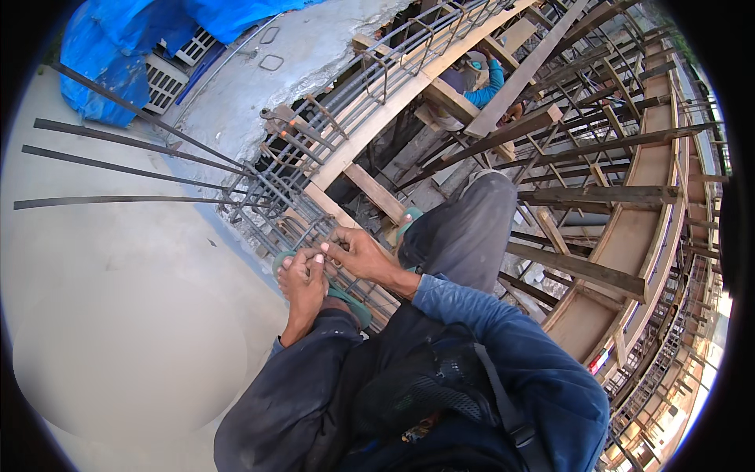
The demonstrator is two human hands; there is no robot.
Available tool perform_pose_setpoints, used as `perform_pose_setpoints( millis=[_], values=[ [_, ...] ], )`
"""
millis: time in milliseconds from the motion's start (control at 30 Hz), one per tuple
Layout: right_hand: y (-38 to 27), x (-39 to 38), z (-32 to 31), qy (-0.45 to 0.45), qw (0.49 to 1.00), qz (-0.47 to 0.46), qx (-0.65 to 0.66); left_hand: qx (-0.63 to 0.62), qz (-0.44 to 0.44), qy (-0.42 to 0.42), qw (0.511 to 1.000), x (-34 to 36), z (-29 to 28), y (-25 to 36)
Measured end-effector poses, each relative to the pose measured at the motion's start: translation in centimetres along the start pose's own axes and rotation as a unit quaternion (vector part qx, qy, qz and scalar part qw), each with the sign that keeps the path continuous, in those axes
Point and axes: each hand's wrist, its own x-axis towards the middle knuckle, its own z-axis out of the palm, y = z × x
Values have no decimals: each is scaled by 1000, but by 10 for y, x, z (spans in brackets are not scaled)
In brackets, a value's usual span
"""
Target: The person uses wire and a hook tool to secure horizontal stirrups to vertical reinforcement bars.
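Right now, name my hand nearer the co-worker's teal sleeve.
Right. In view, the right hand is lower left of the teal sleeve; the left hand lies farther that way.

Anything between the fingertips of the left hand (305, 285) and right hand (360, 255) is too small to tell. The left sleeve (277, 347) is mostly hidden behind the leg (291, 393). A plank (528, 71) partly hides a co-worker (489, 85); the top edge crops the blue tarpaulin (98, 59).
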Motion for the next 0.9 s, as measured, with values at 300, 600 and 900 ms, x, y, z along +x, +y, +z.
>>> perform_pose_setpoints(
  millis=[300,600,900],
  values=[
    [3,5,1,-32,999,2,29,83,25,56,995,3,-10,-27],
    [13,14,-8,79,991,46,98,-5,15,5,1000,2,0,-11],
    [15,20,-22,165,985,23,-44,16,-15,-70,997,-3,1,-3]
  ],
)
